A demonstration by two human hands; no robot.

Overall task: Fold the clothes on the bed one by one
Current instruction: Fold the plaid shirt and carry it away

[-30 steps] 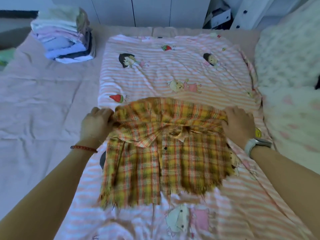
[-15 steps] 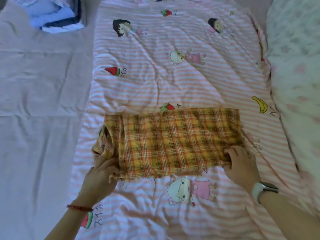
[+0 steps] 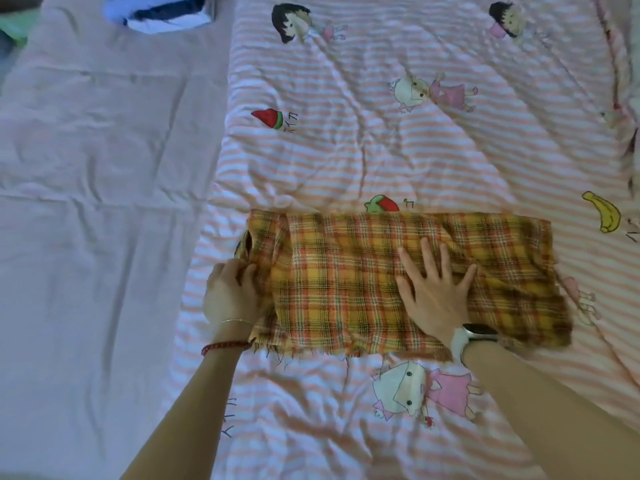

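A folded plaid shirt [image 3: 353,289] lies across the striped quilt [image 3: 381,150] on the bed; the right hand [image 3: 434,289] presses it flat, while the left hand [image 3: 230,292] grips its left end.

I see the folded shirt [image 3: 381,282] lying crosswise on the quilt [image 3: 381,133]. My left hand [image 3: 232,292] grips its left end; my right hand [image 3: 433,289] lies flat mid-shirt. A clothes stack [image 3: 162,12] sits far behind the left hand.

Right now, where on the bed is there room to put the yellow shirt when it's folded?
The plain pink sheet is bare left of the striped quilt, below the folded pile. The quilt beyond the plaid shirt is open too. Where the left hand and right hand work is crowded.
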